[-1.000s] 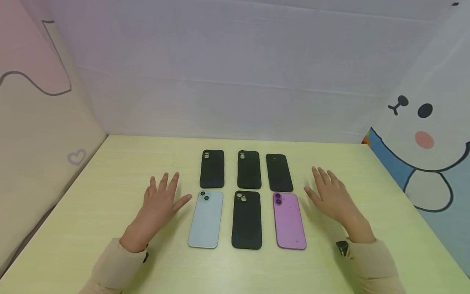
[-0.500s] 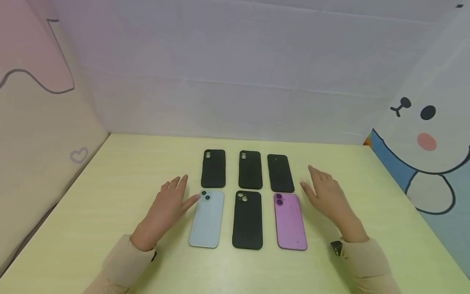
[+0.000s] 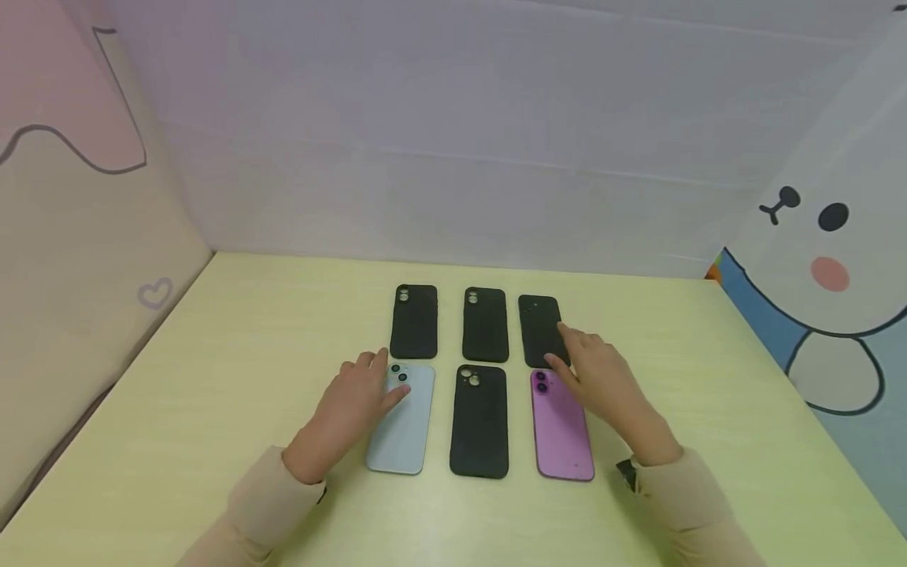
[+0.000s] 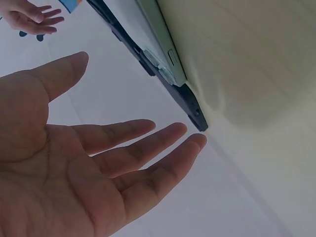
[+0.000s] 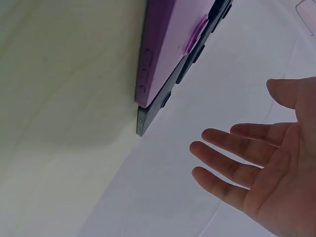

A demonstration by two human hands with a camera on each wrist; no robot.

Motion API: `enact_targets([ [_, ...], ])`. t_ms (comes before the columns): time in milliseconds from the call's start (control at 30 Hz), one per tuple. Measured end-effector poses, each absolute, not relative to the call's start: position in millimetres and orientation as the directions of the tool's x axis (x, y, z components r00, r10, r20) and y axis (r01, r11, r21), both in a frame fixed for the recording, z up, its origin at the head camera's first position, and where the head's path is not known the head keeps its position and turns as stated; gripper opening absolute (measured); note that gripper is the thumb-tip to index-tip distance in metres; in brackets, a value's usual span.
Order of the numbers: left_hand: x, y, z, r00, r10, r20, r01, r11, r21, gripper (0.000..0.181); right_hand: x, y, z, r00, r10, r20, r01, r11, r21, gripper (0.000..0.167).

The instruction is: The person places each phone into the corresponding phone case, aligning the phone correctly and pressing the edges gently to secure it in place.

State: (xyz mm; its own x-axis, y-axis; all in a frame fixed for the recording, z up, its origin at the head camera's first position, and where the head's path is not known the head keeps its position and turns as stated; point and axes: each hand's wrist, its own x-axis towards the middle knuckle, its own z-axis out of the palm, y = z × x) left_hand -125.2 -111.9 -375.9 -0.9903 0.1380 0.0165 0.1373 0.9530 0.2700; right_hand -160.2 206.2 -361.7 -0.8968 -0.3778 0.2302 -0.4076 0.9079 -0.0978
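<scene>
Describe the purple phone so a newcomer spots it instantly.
On the yellow table, find the row nearer the camera. The purple phone lies at its right end, beside a black phone case. It alone is purple: the others are black or pale blue.

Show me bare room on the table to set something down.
Bare table lies left of the left hand, right of the right hand, and on the near side of the front black case. Crowded: the middle, where the left hand overlaps the pale blue phone and the pink phone nearly meets the black phone behind.
</scene>
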Motion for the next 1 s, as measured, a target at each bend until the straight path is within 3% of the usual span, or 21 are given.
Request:
enact_targets([
  [467,-115,-94,-387,-0.991,0.131,0.025,0.134,0.966,0.222,0.064,-156,169,-372,-0.787,-0.541,0.297,-0.557,0.829,0.034,0.051],
  [1000,-106,-77,-383,-0.995,0.102,-0.006,0.099,0.982,0.159,0.073,-151,146,-367,-0.843,-0.537,-0.031,-0.534,0.843,-0.064,0.065],
])
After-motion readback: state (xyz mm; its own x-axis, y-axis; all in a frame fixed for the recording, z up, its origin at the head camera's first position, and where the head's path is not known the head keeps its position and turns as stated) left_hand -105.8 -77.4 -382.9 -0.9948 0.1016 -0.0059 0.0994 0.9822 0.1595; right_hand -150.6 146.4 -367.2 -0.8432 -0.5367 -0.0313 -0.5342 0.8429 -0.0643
